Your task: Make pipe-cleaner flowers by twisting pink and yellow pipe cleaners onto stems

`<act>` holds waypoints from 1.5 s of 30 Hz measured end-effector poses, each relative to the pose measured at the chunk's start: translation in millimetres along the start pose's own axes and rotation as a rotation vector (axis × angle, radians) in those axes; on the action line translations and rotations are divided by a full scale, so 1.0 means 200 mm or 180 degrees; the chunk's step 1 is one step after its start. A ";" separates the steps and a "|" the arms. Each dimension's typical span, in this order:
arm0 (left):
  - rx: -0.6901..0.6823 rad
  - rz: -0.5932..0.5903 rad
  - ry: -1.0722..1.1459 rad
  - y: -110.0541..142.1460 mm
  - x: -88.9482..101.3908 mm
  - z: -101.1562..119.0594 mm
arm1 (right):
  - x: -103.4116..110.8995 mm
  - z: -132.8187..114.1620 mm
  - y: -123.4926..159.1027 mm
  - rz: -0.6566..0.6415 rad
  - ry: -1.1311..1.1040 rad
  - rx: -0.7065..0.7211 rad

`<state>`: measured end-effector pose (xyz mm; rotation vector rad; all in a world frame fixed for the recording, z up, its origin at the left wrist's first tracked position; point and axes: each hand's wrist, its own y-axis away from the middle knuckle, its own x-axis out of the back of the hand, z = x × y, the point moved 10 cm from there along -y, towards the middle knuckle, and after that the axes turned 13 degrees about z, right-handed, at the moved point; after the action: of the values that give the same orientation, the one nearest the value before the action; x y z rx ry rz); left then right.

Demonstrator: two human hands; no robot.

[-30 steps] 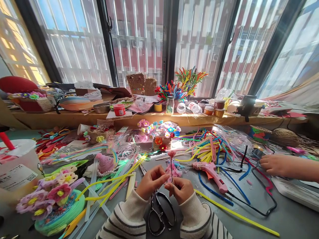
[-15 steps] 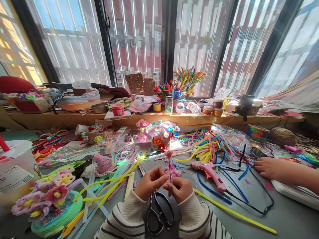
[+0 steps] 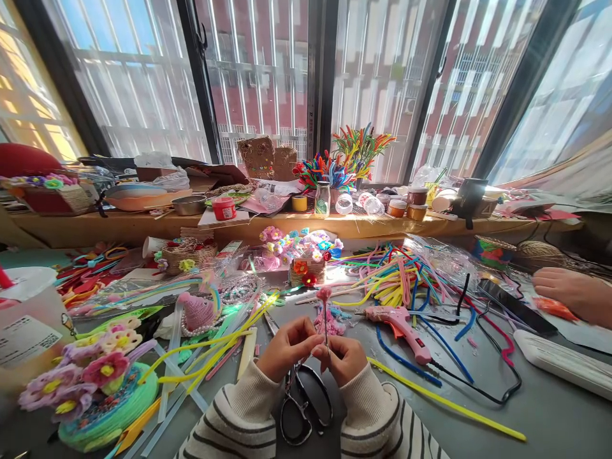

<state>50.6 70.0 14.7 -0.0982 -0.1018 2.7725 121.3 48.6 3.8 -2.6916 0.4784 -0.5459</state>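
Note:
My left hand (image 3: 292,344) and my right hand (image 3: 343,358) meet at the middle of the desk, both closed in a pinch. Between their fingertips stands a thin dark stem with a fuzzy pink tip (image 3: 324,294), held upright. A fine pink strand seems to run from the tip down to the left fingers. Beneath the hands lie black-handled scissors (image 3: 329,408), their blades partly covered. Just behind the stem is a small heap of pink and blue fuzzy pieces (image 3: 332,322).
Right of my hands lie a pink glue gun (image 3: 401,331) and a yellow pipe cleaner (image 3: 454,408). Another person's hand (image 3: 574,293) rests near a dark phone (image 3: 519,306). At left are fuzzy flowers on a green round base (image 3: 115,408) and a drink cup (image 3: 29,325).
The other person's hand has drawn back to the right, baring the phone and an orange piece. My hands keep their pinch on the stem, nearly in place. The view has shifted slightly.

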 end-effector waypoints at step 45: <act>0.0103 0.0314 -0.0067 -0.01 0.06 0.01 | 0.00 -0.06 0.00 -0.0289 0.0407 0.0304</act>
<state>39.9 75.9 15.8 -0.0673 -0.0591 2.8729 115.9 45.6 14.1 -2.6077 0.3554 -0.7505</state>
